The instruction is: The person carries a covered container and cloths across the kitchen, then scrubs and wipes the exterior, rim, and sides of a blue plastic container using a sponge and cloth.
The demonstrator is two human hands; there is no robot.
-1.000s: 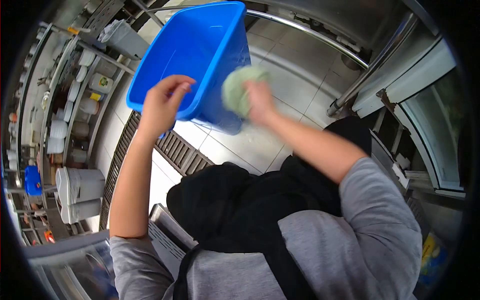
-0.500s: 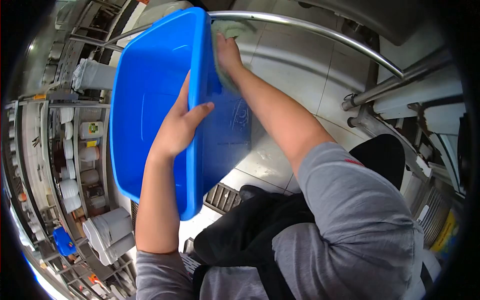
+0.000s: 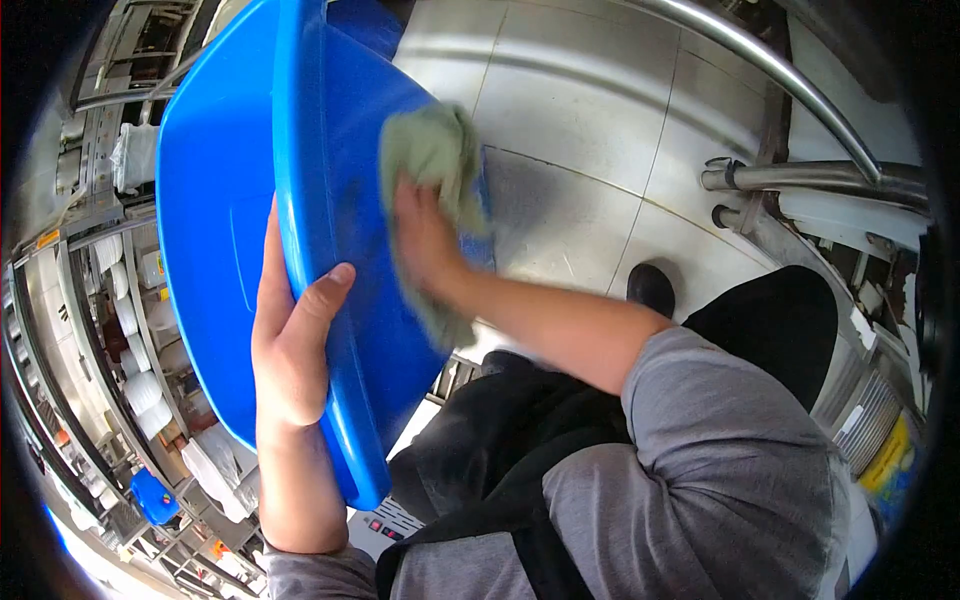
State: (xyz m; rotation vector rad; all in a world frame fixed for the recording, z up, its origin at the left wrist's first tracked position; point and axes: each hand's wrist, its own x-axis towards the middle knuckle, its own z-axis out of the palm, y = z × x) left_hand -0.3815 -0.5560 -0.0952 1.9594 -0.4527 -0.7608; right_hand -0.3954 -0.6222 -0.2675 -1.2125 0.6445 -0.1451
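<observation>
A large blue plastic bin (image 3: 375,370) is tilted on its side, its open mouth facing left. My left hand (image 3: 300,340) grips the near rim, thumb on the outer side and fingers inside the mouth. A pale green cloth (image 3: 432,145) lies against the bin's outer wall under my right hand (image 3: 425,235), which presses on it and is slightly blurred. Part of the cloth hangs below the hand along the wall.
Shelves with stacked white containers (image 3: 150,400) stand at the left. A metal rail (image 3: 760,65) crosses the upper right. Below are white floor tiles (image 3: 570,190), a black shoe (image 3: 652,290) and a floor grate. A yellow and blue package (image 3: 890,460) sits at the lower right.
My left hand has taken hold of the rim. The bin has come closer and turned its outer wall up. My right hand has moved the cloth from beside the bin onto that wall and down it.
</observation>
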